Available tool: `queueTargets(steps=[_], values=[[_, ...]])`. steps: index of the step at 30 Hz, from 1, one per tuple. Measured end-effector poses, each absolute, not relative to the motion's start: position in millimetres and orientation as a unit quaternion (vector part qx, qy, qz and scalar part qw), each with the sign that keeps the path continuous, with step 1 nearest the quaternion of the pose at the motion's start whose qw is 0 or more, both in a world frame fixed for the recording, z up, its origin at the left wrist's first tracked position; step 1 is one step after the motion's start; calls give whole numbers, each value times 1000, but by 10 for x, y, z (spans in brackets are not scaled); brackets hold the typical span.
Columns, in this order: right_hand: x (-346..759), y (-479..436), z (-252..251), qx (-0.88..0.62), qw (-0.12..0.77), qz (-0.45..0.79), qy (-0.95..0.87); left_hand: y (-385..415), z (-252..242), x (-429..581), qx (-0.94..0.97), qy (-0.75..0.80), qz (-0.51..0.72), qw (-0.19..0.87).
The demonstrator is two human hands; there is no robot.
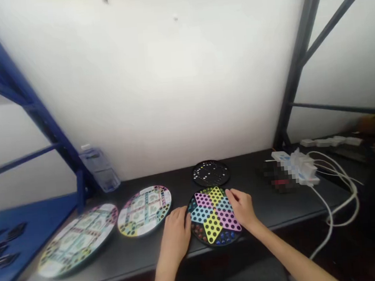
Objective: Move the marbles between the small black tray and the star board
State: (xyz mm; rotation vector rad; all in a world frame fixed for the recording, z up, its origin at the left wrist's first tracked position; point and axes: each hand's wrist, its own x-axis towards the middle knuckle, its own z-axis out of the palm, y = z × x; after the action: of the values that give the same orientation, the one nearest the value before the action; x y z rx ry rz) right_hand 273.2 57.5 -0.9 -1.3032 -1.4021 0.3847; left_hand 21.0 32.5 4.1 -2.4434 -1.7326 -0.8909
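White wall behind a dark desk, blue steel shelving off to the left. A printed round board and another one sit left, a black board behind. Star-patterned Chinese checkers board sits between both hands: left hand against its left edge, right hand fingers-down on its right side, maybe gripping, hard to tell.
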Motion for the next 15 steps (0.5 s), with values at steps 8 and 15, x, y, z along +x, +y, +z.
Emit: queueTargets(steps=[8,15], values=[[2733,571,-12,-552,558,175,-594,315,47,209,-783,-551,-288,10],[2834,715,-55,-516,629,348,-465,325,44,208,-781,-553,-289,5]])
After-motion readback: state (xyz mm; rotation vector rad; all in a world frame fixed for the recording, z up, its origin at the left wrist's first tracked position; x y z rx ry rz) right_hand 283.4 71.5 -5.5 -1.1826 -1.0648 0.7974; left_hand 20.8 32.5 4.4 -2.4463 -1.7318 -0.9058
